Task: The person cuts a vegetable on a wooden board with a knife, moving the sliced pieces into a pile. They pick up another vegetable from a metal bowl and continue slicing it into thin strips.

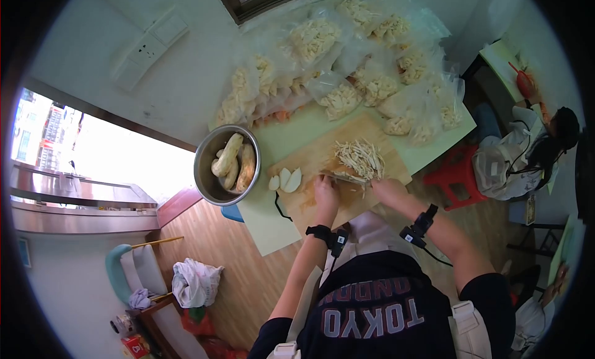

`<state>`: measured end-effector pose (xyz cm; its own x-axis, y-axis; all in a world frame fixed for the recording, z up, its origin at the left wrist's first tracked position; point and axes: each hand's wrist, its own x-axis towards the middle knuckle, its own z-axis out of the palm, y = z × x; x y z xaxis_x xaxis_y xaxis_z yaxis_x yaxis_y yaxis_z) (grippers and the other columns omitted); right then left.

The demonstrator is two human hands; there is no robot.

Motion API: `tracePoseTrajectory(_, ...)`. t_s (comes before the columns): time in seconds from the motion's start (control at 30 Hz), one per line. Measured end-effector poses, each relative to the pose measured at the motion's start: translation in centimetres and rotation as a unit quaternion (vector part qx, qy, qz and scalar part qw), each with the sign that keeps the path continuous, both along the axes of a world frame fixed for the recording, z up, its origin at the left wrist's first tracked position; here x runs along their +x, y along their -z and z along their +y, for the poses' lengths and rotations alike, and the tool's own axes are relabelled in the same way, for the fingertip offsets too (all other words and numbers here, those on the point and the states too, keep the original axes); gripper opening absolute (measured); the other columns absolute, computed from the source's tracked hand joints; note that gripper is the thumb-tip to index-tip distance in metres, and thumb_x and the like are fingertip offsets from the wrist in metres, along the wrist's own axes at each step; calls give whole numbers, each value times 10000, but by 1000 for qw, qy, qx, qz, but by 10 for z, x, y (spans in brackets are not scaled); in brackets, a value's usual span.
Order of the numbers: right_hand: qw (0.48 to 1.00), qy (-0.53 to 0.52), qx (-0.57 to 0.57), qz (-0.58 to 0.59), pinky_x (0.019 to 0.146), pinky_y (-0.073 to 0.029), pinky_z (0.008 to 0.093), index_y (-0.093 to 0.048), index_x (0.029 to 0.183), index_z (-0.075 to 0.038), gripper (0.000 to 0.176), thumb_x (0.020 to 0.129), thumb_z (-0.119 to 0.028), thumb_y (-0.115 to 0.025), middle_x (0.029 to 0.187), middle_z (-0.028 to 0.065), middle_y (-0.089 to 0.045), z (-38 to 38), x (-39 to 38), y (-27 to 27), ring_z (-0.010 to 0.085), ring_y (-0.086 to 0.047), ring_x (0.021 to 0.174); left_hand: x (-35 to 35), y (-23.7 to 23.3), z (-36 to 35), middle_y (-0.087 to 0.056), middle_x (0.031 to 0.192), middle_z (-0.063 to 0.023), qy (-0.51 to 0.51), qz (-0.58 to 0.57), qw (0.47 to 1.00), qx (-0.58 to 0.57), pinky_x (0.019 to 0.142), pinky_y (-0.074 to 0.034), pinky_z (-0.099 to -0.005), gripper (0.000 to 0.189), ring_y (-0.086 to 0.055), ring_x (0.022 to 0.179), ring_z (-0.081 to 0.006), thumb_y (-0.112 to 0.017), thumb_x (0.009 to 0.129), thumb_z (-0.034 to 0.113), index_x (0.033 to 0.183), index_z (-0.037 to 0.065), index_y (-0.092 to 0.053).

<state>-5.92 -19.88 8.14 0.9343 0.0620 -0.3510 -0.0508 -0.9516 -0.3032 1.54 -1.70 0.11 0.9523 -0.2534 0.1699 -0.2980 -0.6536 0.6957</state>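
My right hand [389, 190] is wrapped round the handle end of a knife, with its blade [347, 177] lying across the wooden cutting board [322, 149]. At the blade's other end, my left hand [326, 193] has its fingers curled down on the board; what they hold is hidden. Just beyond the blade is a heap of thin pale shreds [361, 158]. Several white cut pieces [290, 180] lie on the board left of my left hand. A metal bowl [198, 167] at the left holds several peeled, brown-blotched roots [229, 155].
Clear plastic bags of pale cut pieces [341, 100] cover the far side of the pale green table [263, 226]. A red stool [455, 179] stands at the right beside a seated person [511, 157]. A chair [133, 269] and a white bag [195, 283] are at lower left.
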Motion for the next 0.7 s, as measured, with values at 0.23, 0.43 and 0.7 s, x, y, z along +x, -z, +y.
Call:
tracePoseTrajectory(0.23,1000,-15,-18,-8,574,-496,422,-506,928,30,188,779,-75,-459,691,190,-610,5,-9,2,337,-623,665,0,0,1,-558,897,-185,-6,-4,1000,20,739,-435,-412,185,-522,833,-357,-577,696,15,880,9,-593)
tracePoseTrajectory(0.43,997,31,50,-40,567,-481,449,-537,871,0,174,800,-146,-473,690,171,-612,15,26,47,344,-609,643,-2,6,2,-567,897,-176,-4,-42,999,24,731,-440,-402,174,-528,831,-348,-581,715,28,887,13,-604)
tracePoseTrajectory(0.7,999,-9,9,-43,562,-491,432,-535,865,2,156,788,-117,-469,679,166,-607,6,-7,-1,331,-618,649,1,10,3,-561,901,-159,-9,-29,999,18,723,-447,-399,192,-532,841,-334,-573,721,34,911,20,-601)
